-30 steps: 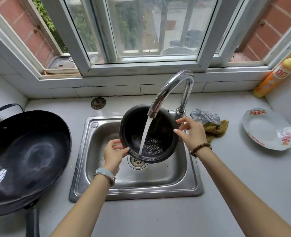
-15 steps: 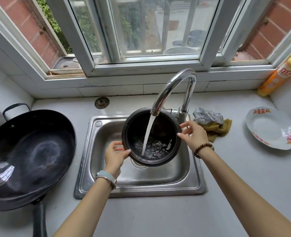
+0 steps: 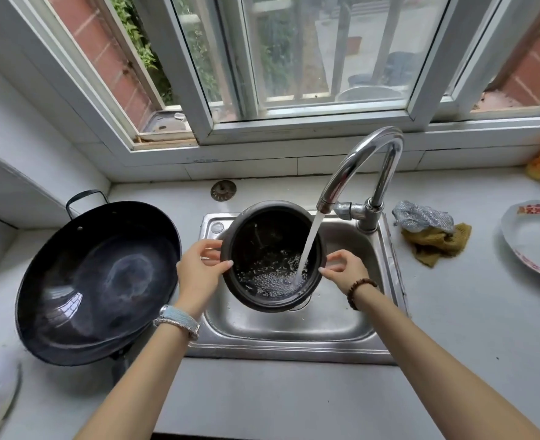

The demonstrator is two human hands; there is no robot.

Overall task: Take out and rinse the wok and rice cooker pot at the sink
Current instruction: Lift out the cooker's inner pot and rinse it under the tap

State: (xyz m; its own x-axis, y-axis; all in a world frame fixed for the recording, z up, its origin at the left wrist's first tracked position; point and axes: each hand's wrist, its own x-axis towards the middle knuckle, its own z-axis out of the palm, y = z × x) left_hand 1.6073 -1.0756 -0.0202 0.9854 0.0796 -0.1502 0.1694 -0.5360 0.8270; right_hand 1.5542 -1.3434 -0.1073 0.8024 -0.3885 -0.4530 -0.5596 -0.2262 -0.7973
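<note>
Pale-blue wristwatch (left wrist), brown bead bracelet on right

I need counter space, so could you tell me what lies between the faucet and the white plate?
Head view: a silver mesh scourer on a mustard cloth, near the faucet; then bare counter up to the plate.

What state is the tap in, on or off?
On. A stream of water falls from the spout of the curved chrome tap into the black round rice cooker pot, bubbling at its bottom.
</note>
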